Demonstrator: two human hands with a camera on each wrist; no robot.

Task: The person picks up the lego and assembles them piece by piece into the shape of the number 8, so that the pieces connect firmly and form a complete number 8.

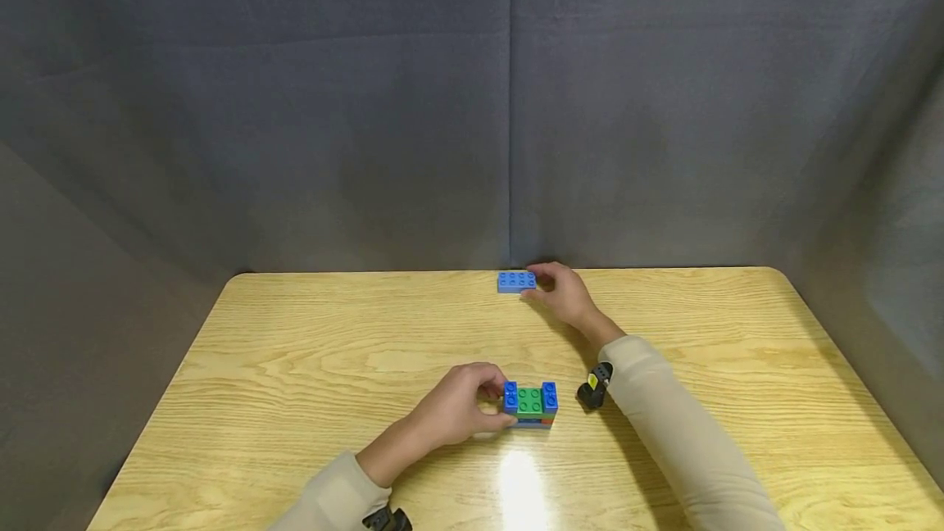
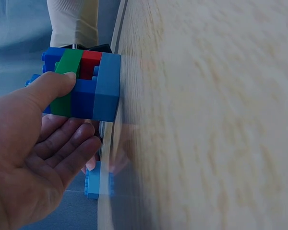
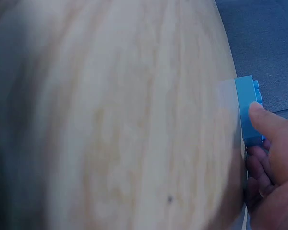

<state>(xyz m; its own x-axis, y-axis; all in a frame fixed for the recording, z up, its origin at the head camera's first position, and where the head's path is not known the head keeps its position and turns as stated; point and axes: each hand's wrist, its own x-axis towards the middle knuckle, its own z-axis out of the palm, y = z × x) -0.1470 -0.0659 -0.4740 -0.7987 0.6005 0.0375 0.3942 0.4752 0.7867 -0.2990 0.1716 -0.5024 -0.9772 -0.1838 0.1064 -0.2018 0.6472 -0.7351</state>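
Observation:
Near the middle of the table, my left hand [image 1: 459, 406] grips a small stack of toy building bricks [image 1: 529, 402] by its left end, thumb on the near side. Two dark blue bricks top the ends of the stack, with green studs between them. The left wrist view shows the layers side-on: a green brick [image 2: 62, 104], a red brick [image 2: 89, 61] beside dark blue, and a lighter blue brick [image 2: 107, 88] as the base. At the far edge my right hand [image 1: 566, 295] pinches the right end of a light blue eight-stud brick [image 1: 514, 283] between thumb and fingers.
The wooden table [image 1: 310, 367] has rounded far corners. A grey curtain [image 1: 369, 146] hangs right behind its far edge and along both sides. Each wrist wears a black camera; the right one [image 1: 592, 390] hangs close over the table, to the right of the stack.

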